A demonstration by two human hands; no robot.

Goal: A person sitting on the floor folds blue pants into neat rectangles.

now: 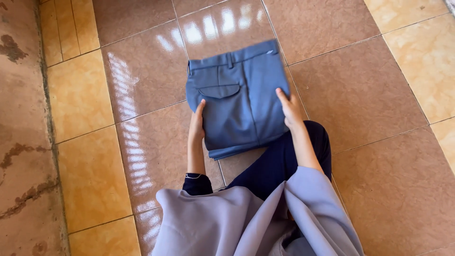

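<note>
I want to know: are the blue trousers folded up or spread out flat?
Folded. The blue trousers form a compact stack with layered edges at the near end, left hand and right hand at its sides.
</note>
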